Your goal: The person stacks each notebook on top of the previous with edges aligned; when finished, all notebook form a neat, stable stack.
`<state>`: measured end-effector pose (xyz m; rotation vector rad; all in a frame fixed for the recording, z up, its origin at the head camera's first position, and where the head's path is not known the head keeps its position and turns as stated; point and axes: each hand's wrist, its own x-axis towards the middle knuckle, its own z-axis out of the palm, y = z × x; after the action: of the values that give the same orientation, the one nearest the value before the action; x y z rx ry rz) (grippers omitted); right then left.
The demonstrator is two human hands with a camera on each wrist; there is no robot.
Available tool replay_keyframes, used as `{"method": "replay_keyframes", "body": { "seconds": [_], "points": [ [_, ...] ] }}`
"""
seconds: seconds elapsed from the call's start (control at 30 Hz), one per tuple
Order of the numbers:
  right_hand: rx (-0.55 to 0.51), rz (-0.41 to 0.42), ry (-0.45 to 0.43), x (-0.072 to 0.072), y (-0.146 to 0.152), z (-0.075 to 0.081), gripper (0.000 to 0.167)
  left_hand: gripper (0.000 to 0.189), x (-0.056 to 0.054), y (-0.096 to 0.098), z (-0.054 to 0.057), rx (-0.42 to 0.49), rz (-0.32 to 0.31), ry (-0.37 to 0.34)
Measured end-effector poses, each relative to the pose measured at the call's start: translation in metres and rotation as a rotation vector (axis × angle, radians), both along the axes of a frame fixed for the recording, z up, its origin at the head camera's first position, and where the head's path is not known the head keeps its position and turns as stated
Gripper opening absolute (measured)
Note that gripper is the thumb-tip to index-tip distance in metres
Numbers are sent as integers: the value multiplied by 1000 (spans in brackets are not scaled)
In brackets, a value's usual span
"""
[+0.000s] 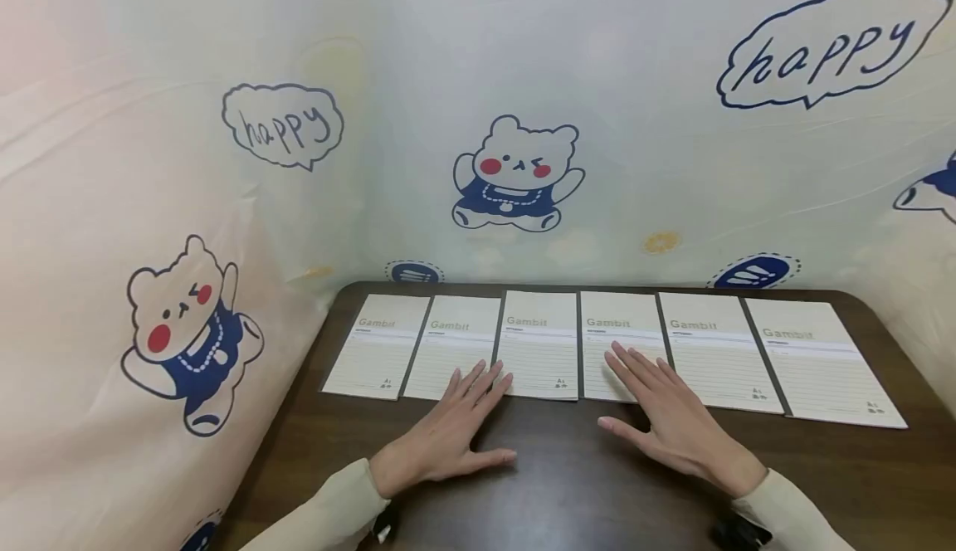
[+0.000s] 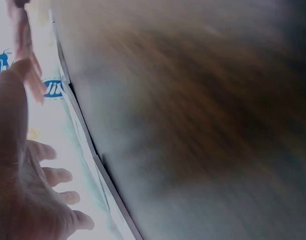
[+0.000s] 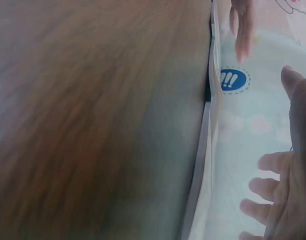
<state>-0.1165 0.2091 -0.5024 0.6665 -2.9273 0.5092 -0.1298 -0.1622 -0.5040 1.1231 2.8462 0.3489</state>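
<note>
Several white notebooks marked "Gambit" lie side by side in a row on the brown table. My left hand, fingers spread and holding nothing, overlaps the near edges of the second notebook and third notebook from the left in the head view. The right hand is likewise extended, its fingertips over the fourth notebook and by the near left side of the fifth notebook. Both wrist views show straight fingers beside the notebooks' thin edges, with nothing grasped.
At the row's ends lie the leftmost notebook and the rightmost notebook. A pale curtain printed with bears and "happy" bubbles hangs behind the table and along its sides. Dark bands sit at both wrists, under cream sleeves.
</note>
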Motion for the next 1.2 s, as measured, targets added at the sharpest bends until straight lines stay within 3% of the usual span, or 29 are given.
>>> {"method": "replay_keyframes", "body": {
  "seconds": [0.27,0.57,0.83,1.2],
  "points": [
    [-52,80,-62,-5,-16,-16,86,102,-9,7,-3,-1,9,-68],
    [-36,258,-81,-5,-38,-17,82,99,-10,11,-5,-29,-16,-98],
    [-24,276,-102,-2,-44,-20,84,98,-10,14,-5,-72,-10,-110],
    [18,309,-54,15,-46,-20,85,104,8,14,2,-86,-2,-112]
  ]
}}
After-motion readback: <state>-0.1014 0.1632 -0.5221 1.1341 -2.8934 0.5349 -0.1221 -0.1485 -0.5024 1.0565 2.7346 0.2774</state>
